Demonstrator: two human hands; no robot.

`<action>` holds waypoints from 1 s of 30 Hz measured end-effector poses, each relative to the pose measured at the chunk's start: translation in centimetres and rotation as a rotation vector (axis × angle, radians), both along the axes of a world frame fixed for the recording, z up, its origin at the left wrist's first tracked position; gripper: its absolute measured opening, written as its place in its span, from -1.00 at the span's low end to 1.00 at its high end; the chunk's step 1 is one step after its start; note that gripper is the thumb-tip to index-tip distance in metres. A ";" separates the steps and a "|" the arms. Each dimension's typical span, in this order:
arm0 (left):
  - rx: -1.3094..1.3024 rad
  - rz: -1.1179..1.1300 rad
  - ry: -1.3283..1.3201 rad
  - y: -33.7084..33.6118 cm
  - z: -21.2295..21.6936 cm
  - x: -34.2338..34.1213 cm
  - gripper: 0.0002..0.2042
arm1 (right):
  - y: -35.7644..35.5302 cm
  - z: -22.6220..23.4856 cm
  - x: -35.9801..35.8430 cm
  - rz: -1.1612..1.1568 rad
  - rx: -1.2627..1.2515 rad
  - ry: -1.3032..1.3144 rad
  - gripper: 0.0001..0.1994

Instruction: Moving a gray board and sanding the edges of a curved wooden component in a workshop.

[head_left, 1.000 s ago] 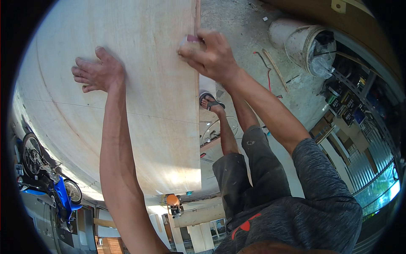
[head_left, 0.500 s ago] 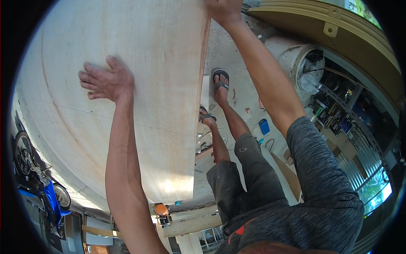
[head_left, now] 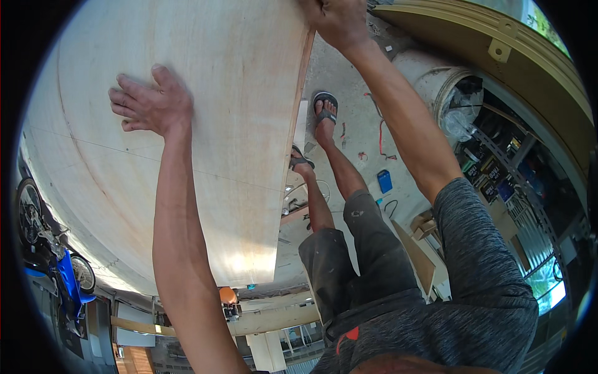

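Note:
A large pale plywood sheet (head_left: 237,100) takes up the left half of the view, a thin line drawn across it. My left hand (head_left: 152,103) lies flat on its face, fingers spread and holding nothing. At the top of the view, my right hand (head_left: 336,23) is closed at the sheet's right edge; its fingertips are partly cut off by the frame. The sheet's bare right edge (head_left: 303,75) runs down beside my sandalled feet (head_left: 325,109).
On the concrete floor to the right lie a blue box-shaped item (head_left: 384,181) and a red cord (head_left: 382,140). A large white bucket (head_left: 436,93) with plastic in it rests farther right. A blue motorbike (head_left: 68,280) stands at the left, an orange-topped machine (head_left: 228,295) at the bottom.
The view has shifted slightly. My left hand appears a little higher and farther left against the sheet, still spread. My right hand stays at the sheet's edge, showing slightly lower in the view.

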State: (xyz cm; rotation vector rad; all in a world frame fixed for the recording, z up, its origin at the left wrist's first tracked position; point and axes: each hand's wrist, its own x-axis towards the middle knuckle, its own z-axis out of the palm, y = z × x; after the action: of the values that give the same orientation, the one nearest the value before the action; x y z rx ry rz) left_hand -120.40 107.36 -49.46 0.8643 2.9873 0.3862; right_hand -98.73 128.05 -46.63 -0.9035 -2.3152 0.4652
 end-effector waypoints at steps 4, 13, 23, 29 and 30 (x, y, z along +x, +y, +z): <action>-0.047 -0.011 0.072 -0.8 -0.7 -0.3 -0.24 | -8.1 -2.2 6.1 0.170 -0.016 0.015 -0.84; -0.048 -0.014 0.066 -0.4 -0.3 -0.2 -0.25 | -8.0 -2.2 5.0 0.092 0.079 -0.038 -0.81; -0.047 0.015 0.002 0.2 -0.1 0.4 -0.23 | -6.0 -1.8 2.9 -0.019 0.005 0.036 -0.84; -0.043 -0.033 0.084 -0.7 -0.4 -1.6 -0.27 | -15.3 -6.4 10.5 0.233 -0.127 -0.032 -0.80; 0.032 -0.019 0.045 2.4 -1.8 0.1 -0.27 | -7.3 -13.0 16.3 0.073 -0.548 -0.022 -0.80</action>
State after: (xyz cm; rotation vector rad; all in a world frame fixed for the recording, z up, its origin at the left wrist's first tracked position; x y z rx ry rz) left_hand -120.26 109.73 -51.26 0.9157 3.0196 0.4211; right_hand -82.43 120.73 -59.67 -1.0713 -2.2800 1.1629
